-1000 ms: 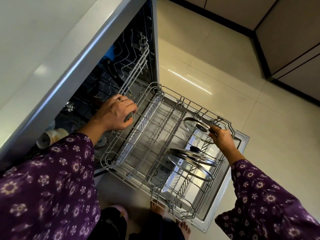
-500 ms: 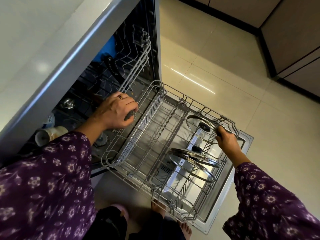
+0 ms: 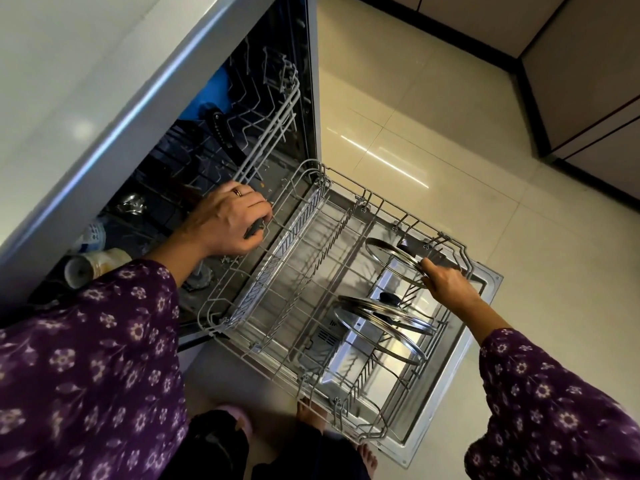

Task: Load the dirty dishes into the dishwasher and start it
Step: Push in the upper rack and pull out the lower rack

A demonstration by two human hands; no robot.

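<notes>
The dishwasher's lower rack is pulled out over the open door. My left hand grips a dark handle at the rack's inner edge, just under the upper rack; what the handle belongs to is hidden. My right hand pinches the rim of a small glass lid that stands tilted among the tines at the rack's far corner. Two larger glass lids with a black knob lean side by side nearer to me in the rack.
A white cup and a patterned dish lie in the dark tub at the left. The counter edge overhangs the dishwasher. Glossy floor tiles stretch to cabinets at right. My bare feet stand by the door's near edge.
My right hand has slid down the small lid's rim toward me, and the lid sits slightly lower among the tines. My left hand keeps its grip in the same spot.
</notes>
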